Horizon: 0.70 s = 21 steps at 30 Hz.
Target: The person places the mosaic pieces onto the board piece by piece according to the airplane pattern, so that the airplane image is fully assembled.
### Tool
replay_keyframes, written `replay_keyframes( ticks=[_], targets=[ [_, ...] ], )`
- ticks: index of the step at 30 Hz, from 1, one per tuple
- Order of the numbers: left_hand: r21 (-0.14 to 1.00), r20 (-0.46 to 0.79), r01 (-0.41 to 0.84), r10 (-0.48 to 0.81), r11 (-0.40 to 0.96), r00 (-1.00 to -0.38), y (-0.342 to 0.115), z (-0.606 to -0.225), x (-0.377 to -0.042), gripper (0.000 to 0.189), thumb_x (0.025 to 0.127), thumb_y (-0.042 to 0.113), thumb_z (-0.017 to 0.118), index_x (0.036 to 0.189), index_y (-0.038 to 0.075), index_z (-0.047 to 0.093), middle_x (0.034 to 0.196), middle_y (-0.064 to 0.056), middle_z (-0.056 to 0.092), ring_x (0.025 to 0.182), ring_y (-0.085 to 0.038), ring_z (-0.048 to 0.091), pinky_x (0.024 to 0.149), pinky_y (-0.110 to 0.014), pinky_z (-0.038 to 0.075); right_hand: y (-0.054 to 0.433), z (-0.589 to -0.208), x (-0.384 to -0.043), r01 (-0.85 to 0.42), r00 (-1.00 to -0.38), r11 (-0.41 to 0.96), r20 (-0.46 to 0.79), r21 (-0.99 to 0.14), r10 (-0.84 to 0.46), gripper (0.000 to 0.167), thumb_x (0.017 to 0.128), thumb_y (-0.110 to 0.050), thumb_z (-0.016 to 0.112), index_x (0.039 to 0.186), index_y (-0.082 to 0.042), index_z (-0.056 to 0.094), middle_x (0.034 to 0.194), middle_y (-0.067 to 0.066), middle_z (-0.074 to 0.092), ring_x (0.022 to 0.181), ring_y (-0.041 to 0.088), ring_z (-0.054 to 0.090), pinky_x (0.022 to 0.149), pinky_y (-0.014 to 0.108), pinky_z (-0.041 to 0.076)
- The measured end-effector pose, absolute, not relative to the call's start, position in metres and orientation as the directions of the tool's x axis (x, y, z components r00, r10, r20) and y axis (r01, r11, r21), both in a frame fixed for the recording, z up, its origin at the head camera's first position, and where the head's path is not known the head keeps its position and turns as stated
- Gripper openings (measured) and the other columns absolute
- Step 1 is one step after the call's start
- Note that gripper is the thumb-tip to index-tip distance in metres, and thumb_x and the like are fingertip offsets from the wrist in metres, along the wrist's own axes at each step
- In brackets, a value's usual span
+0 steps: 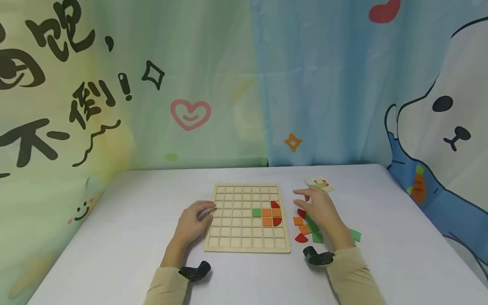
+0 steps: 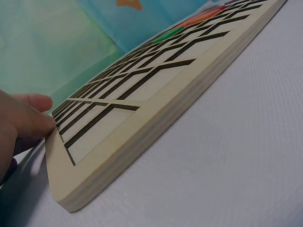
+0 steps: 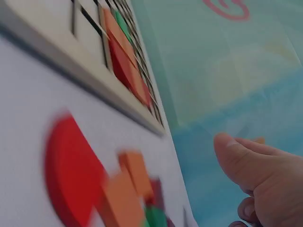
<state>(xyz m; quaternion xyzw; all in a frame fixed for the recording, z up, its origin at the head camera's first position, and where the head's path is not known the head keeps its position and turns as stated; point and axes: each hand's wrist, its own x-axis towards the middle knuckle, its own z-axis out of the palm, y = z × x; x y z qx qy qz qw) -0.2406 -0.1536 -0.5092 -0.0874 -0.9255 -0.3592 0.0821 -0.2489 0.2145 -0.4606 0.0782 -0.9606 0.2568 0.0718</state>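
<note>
A light wooden grid board lies flat on the white table. My left hand rests at its left edge, fingertips touching the frame. Set in cells at the board's right side are a green square, several orange squares and red rounded pieces. To the right of the board, my right hand hovers over loose pieces, thumb and fingers apart with nothing seen between them. Beneath and in front of it lie a red wedge, orange pieces and green pieces, some partly hidden.
A small card printed with a coloured grid pattern lies just beyond the right hand. One green piece sits apart, to the right of the forearm. Behind the table hangs a printed curtain. Both wrists wear black camera mounts.
</note>
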Motion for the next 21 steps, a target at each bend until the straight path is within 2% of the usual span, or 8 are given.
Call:
replay_keyframes(
  ticks=[2, 6, 9, 14, 21],
  targets=[
    [0.653, 0.216, 0.218, 0.098, 0.725, -0.971, -0.154, -0.510, -0.241, 0.032, 0.084, 0.017, 0.067, 0.116, 0.019, 0.068, 0.126, 0.001, 0.062, 0.127, -0.024, 0.052, 0.111, -0.047, 0.038, 0.226, -0.458, -0.247, -0.145, -0.985, 0.851, 0.156, -0.504, -0.075, 0.038, 0.088, -0.024, 0.068, 0.123, -0.013, 0.064, 0.084, 0.005, 0.052, 0.081, 0.022, 0.046, 0.062, 0.027, 0.037],
    [0.655, 0.219, 0.214, 0.089, 0.725, -0.972, -0.155, -0.511, -0.241, 0.033, 0.083, 0.018, 0.067, 0.116, 0.019, 0.068, 0.126, 0.001, 0.062, 0.126, -0.024, 0.052, 0.110, -0.048, 0.038, 0.246, -0.456, -0.244, -0.082, -0.990, 0.839, 0.140, -0.538, -0.006, 0.041, 0.088, -0.025, 0.067, 0.127, -0.012, 0.061, 0.093, 0.009, 0.054, 0.088, 0.025, 0.047, 0.063, 0.028, 0.039],
    [0.652, 0.217, 0.210, 0.086, 0.729, -0.972, -0.155, -0.511, -0.241, 0.033, 0.083, 0.018, 0.067, 0.116, 0.020, 0.067, 0.126, 0.001, 0.062, 0.127, -0.024, 0.052, 0.111, -0.048, 0.038, 0.262, -0.460, -0.244, -0.043, -0.995, 0.837, 0.103, -0.546, 0.016, 0.044, 0.088, -0.026, 0.067, 0.129, -0.012, 0.059, 0.099, 0.010, 0.055, 0.088, 0.024, 0.047, 0.060, 0.026, 0.039],
    [0.649, 0.218, 0.210, 0.086, 0.731, -0.972, -0.154, -0.511, -0.241, 0.033, 0.083, 0.018, 0.067, 0.117, 0.020, 0.067, 0.127, 0.001, 0.062, 0.128, -0.024, 0.051, 0.111, -0.048, 0.037, 0.287, -0.468, -0.243, 0.011, -0.999, 0.836, 0.020, -0.548, 0.026, 0.049, 0.088, -0.031, 0.067, 0.131, -0.011, 0.056, 0.109, 0.015, 0.057, 0.094, 0.028, 0.047, 0.066, 0.029, 0.043],
    [0.642, 0.217, 0.210, 0.088, 0.737, -0.972, -0.154, -0.512, -0.242, 0.033, 0.084, 0.018, 0.067, 0.117, 0.020, 0.067, 0.127, 0.001, 0.062, 0.127, -0.024, 0.052, 0.111, -0.048, 0.038, 0.304, -0.478, -0.239, 0.084, -0.996, 0.829, -0.053, -0.553, 0.066, 0.048, 0.086, -0.030, 0.069, 0.129, -0.009, 0.058, 0.111, 0.017, 0.056, 0.096, 0.030, 0.047, 0.074, 0.037, 0.046]
  ],
)
